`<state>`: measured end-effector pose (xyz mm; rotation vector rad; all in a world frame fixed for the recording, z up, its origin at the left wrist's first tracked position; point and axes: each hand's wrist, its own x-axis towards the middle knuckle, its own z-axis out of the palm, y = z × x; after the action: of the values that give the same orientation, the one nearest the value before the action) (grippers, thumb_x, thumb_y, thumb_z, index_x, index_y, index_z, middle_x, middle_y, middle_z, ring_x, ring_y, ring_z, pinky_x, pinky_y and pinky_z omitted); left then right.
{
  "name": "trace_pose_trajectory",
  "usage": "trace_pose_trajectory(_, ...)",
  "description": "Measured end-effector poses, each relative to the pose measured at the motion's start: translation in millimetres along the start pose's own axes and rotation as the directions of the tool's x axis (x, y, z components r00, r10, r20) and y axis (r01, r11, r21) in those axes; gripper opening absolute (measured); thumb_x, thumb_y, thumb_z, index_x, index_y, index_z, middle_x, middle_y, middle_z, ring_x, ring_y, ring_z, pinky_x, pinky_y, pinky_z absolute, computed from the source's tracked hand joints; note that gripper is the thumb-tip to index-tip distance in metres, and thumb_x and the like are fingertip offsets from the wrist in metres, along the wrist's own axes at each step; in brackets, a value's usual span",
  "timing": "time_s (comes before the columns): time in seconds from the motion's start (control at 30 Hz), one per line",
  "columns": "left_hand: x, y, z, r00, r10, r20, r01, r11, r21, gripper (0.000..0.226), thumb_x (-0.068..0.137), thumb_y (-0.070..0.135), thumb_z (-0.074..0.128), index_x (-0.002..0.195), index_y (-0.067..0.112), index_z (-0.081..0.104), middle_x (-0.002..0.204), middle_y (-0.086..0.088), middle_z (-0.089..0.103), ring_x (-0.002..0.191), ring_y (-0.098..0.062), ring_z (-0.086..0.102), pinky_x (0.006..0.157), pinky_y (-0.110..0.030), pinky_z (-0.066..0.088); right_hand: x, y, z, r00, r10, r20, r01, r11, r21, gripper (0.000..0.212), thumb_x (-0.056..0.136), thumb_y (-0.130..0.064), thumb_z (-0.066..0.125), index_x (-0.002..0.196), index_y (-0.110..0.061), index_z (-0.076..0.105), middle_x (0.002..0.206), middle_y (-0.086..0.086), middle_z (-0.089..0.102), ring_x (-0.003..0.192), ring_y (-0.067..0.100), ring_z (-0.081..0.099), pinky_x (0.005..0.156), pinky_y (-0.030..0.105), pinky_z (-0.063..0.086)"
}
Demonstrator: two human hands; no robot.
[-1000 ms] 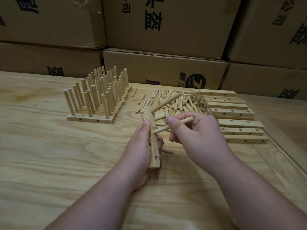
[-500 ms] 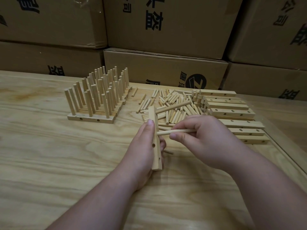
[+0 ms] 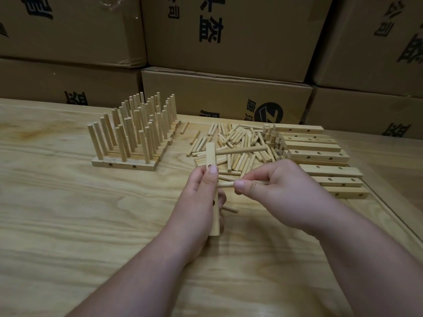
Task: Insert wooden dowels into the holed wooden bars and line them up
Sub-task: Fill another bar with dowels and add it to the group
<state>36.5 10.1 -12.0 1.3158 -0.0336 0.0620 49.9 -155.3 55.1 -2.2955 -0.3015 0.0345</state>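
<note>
My left hand (image 3: 198, 197) grips a holed wooden bar (image 3: 211, 156) that stands on end over the table. One dowel (image 3: 242, 151) sticks out of the bar's upper hole to the right. My right hand (image 3: 277, 191) pinches a second dowel (image 3: 225, 184) and holds its tip against the bar's middle. Finished bars with upright dowels (image 3: 135, 133) stand in rows at the back left. A pile of loose dowels (image 3: 235, 143) lies behind my hands. Empty holed bars (image 3: 320, 156) are stacked to the right.
Cardboard boxes (image 3: 229, 94) are stacked along the far edge of the wooden table (image 3: 68, 213). One stray dowel (image 3: 230, 209) lies on the table by my left hand. A raised table rim (image 3: 393, 213) runs along the right.
My right hand has brought the second dowel down and leftward until its tip meets the middle of the bar. The bar has been turned more upright in my left hand.
</note>
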Motion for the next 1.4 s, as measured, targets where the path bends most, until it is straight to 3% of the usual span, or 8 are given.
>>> trace_pose_trajectory(0.27,3,1,0,0.997,-0.056,-0.051,0.046,0.984,-0.171,0.029,0.090,0.066,0.051,0.090,0.042,0.069,0.062,0.003,0.055,0.049,-0.011,0.047,0.047,-0.028,0.041,3,2,13,0.994,-0.039,-0.106,0.055,0.987,0.148,0.021,0.080,-0.057,0.073,0.096,-0.043,0.072,0.075,-0.021,0.067,0.068,-0.002,0.061,0.064,0.024,0.046)
trace_pose_trajectory(0.37,8,2,-1,0.989,-0.110,-0.097,0.079,0.956,-0.283,0.037,0.100,0.062,0.042,0.102,0.033,0.066,0.061,0.000,0.052,0.045,-0.012,0.044,0.045,-0.028,0.041,3,1,17,0.989,-0.062,-0.134,0.105,0.935,0.339,0.041,0.077,-0.078,0.056,0.100,-0.046,0.066,0.075,-0.013,0.064,0.063,0.004,0.058,0.062,0.030,0.049)
trace_pose_trajectory(0.43,11,2,-3,0.977,-0.165,-0.133,0.106,0.926,-0.363,0.049,0.100,0.063,0.040,0.111,0.019,0.057,0.059,-0.002,0.049,0.043,-0.013,0.042,0.043,-0.028,0.041,3,4,20,0.984,-0.023,-0.178,0.100,0.895,0.435,0.038,0.092,-0.070,0.043,0.096,-0.042,0.068,0.069,-0.008,0.058,0.060,0.006,0.054,0.060,0.031,0.047)
trace_pose_trajectory(0.63,14,4,-5,0.965,-0.225,-0.137,0.141,0.878,-0.457,0.056,0.099,0.066,0.038,0.118,0.016,0.052,0.058,-0.001,0.046,0.044,-0.013,0.042,0.042,-0.027,0.040,6,23,42,0.995,-0.093,-0.030,0.084,0.974,-0.209,0.016,0.087,-0.049,0.068,0.093,-0.035,0.073,0.088,-0.016,0.060,0.081,-0.006,0.056,0.068,0.013,0.040)
trace_pose_trajectory(0.83,12,8,-2,0.962,-0.230,-0.150,0.134,0.868,-0.478,0.045,0.100,0.065,0.037,0.108,0.026,0.059,0.056,0.000,0.045,0.044,-0.013,0.041,0.043,-0.027,0.040,7,26,39,0.996,-0.084,0.012,0.081,0.904,-0.419,0.006,0.086,-0.041,0.069,0.084,-0.036,0.067,0.090,-0.019,0.051,0.081,-0.002,0.052,0.070,0.017,0.041)
trace_pose_trajectory(1.0,12,9,-1,0.959,-0.232,-0.162,0.130,0.869,-0.478,0.046,0.099,0.066,0.039,0.110,0.028,0.061,0.056,0.001,0.045,0.045,-0.012,0.040,0.042,-0.027,0.038,7,17,-4,0.996,0.088,-0.023,-0.091,0.968,-0.233,0.007,0.090,-0.040,0.068,0.083,-0.038,0.070,0.077,-0.019,0.070,0.067,0.002,0.064,0.056,0.021,0.051)
trace_pose_trajectory(1.2,13,8,-1,0.955,-0.231,-0.186,0.121,0.877,-0.465,0.048,0.099,0.066,0.038,0.111,0.026,0.061,0.055,0.002,0.046,0.044,-0.011,0.042,0.042,-0.027,0.040,-4,1,-26,0.964,0.015,0.267,-0.002,0.999,-0.051,0.012,0.088,-0.036,0.072,0.092,-0.048,0.070,0.084,-0.017,0.074,0.075,0.001,0.067,0.071,0.030,0.056)
trace_pose_trajectory(1.4,12,9,0,0.956,-0.228,-0.185,0.124,0.884,-0.451,0.047,0.098,0.067,0.041,0.109,0.028,0.064,0.057,0.002,0.046,0.048,-0.011,0.041,0.046,-0.027,0.039,-5,-1,-21,0.969,0.006,0.247,-0.002,1.000,-0.016,0.008,0.085,-0.034,0.077,0.088,-0.041,0.074,0.083,-0.008,0.074,0.082,0.017,0.069,0.074,0.037,0.060)
